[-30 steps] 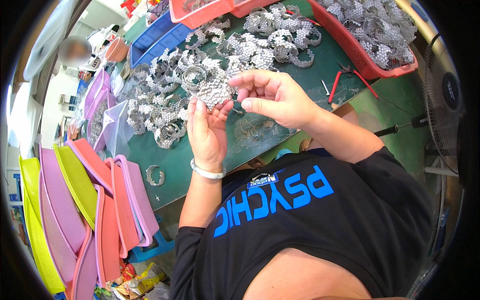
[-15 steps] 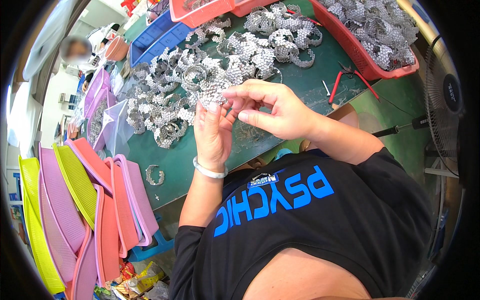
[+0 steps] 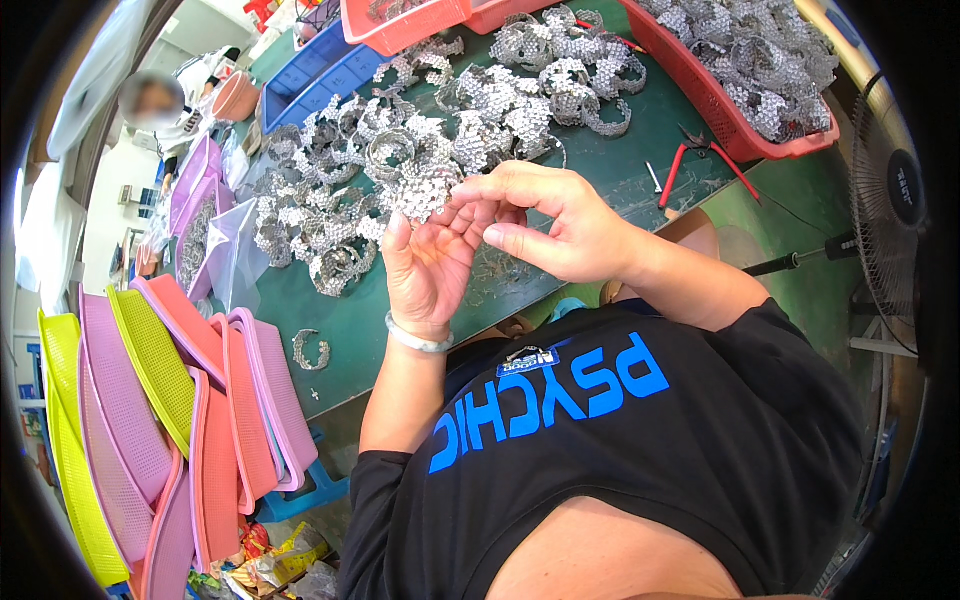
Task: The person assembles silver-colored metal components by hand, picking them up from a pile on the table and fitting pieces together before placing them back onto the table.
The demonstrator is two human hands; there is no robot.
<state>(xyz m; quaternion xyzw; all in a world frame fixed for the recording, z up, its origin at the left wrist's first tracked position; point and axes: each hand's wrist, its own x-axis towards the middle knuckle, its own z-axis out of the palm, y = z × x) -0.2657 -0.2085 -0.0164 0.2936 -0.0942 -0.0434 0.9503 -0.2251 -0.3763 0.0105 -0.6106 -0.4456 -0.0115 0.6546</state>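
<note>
A silver mesh-like cuff band (image 3: 427, 196), built of small scale-like plates, is at my fingertips above the heap. My right hand (image 3: 555, 220) comes from the right, its index finger and thumb bent, with the index fingertip at the band's right edge. Below the band, my left hand (image 3: 432, 268) is turned palm up, thumb apart and fingers reaching toward the right hand's fingers. Some of those fingertips are hidden behind the right hand. Many similar silver bands (image 3: 340, 170) lie piled just beyond my hands on the green table (image 3: 500, 285).
A red basket (image 3: 730, 150) full of silver bands stands at the far right, near red-handled pliers (image 3: 690, 165). Stacked coloured plastic baskets (image 3: 150, 400) fill the left. One loose band (image 3: 311, 350) lies near them. A fan (image 3: 890, 190) stands right; a person (image 3: 190, 100) is far left.
My left thumb has lifted off the band and the left palm has opened out into view. My right hand has stayed nearly in place, index finger still at the band.
</note>
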